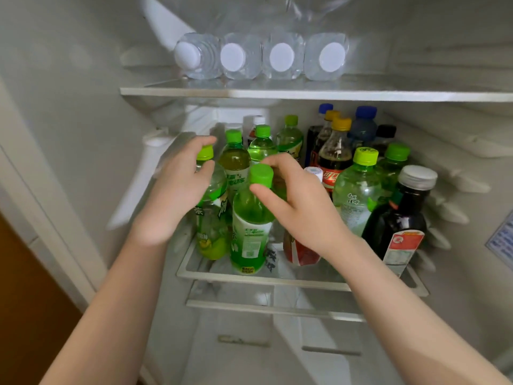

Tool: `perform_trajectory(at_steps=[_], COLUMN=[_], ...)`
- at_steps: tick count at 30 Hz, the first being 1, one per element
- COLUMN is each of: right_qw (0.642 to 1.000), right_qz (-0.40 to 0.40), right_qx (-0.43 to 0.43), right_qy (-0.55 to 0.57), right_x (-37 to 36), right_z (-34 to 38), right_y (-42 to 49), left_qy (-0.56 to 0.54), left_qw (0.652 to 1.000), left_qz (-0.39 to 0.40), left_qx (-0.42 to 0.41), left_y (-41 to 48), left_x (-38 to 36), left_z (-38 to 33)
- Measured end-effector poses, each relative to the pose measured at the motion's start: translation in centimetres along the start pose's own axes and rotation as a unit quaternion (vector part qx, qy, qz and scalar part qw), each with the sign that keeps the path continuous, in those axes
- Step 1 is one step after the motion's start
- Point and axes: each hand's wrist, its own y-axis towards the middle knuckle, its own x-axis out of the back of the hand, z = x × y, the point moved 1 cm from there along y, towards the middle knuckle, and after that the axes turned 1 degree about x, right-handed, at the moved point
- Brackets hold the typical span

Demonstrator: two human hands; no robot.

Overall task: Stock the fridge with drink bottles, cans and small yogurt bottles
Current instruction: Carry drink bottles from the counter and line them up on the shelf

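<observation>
The left hand (177, 187) curls round the neck of the left green bottle (211, 240). Just beside it, the right hand (302, 209) pinches the front green bottle (249, 218) by its cap on the shelf (249, 279).

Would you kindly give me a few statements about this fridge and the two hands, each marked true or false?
1. Four water bottles lie on their sides on the upper shelf. True.
2. The right hand rests on the dark bottle. False: its fingers pinch the cap of the front green tea bottle.
3. The left hand holds a lime-capped bottle near its top. True.
4. The cola bottles have red caps. False: their caps are yellow.
</observation>
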Motion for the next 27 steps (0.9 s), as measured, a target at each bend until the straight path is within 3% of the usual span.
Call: perform_trajectory(at_steps=[8,16,22,25,27], right_qw=[0.987,0.984,0.971,0.971,0.970], right_qz=[-0.152,-0.132,-0.156,-0.161,-0.169], right_qx=[-0.045,-0.083,-0.124,-0.138,-0.141], right_qy=[-0.014,-0.087,-0.131,-0.110,-0.103], right_x=[3.4,6.3,6.8,6.3,6.2], right_z=[-1.3,-1.0,-1.5,-1.8,-2.1], right_y=[-5.2,-6.3,-6.3,-6.0,-6.0], left_qy=[-0.044,-0.076,-0.079,-0.071,-0.061], left_qw=[0.997,0.992,0.992,0.993,0.979], left_qz=[-0.045,-0.034,-0.025,0.056,0.186], left_qx=[-0.040,-0.095,-0.093,-0.076,-0.055], left_y=[-0.7,1.6,3.7,5.3,6.9], left_x=[-1.3,-5.8,-8.7,-8.6,-7.8], left_z=[-1.2,-4.6,-5.8,-5.4,-4.6])
